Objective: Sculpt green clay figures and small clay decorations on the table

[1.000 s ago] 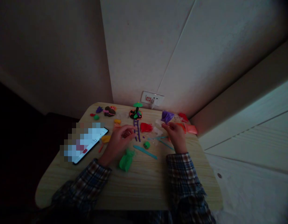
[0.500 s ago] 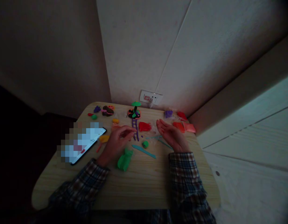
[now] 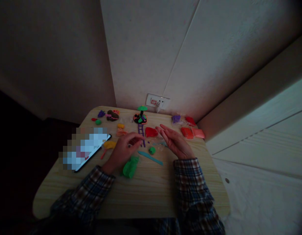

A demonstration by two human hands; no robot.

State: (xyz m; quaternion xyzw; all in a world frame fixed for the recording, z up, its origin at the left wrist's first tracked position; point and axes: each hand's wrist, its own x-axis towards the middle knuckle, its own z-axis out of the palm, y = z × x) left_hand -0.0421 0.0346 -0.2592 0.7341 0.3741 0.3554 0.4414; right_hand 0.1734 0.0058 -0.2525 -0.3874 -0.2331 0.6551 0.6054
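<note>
Green ball [image 3: 152, 150] between outstretched right fingers [image 3: 168, 131] and curled left fingers [image 3: 135, 134], touching neither; left grip unclear.

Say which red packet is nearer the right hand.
The central red packet, just left of the right hand; the other red packet lies farther back and right.

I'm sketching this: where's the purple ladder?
In the head view, the purple ladder is below the black base, left of the red packet, by the left hand.
</note>
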